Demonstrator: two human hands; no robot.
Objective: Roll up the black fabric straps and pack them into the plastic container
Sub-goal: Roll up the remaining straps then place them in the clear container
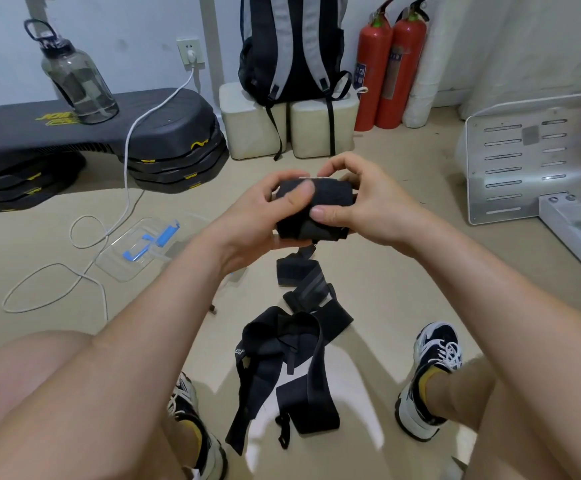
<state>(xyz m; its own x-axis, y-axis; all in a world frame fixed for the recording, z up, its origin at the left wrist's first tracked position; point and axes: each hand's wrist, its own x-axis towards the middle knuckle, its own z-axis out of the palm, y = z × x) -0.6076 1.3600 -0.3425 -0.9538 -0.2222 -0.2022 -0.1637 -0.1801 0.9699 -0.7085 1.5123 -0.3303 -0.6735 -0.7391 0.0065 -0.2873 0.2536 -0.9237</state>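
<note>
A: Where does it stand?

B: Pale beige floor (403, 271) of a small room; a tangle of loose black fabric straps (292, 358) lies on it between the person's feet; the shallow clear plastic container with blue clips (133, 251) sits to the left, well apart from them.

A: And the step in hand?

B: Rolling, I judge; a tight black strap roll (317, 199) is held above the floor, its tail hanging down; the left hand (265, 216) curls round one end, thumb pressed on top; the right hand (362, 202) pinches the other end.

A: Next?

B: Probably wind in the tail; keep the roll clamped so it cannot spring loose; then carry it left to the container, where no strap shows yet.
</note>
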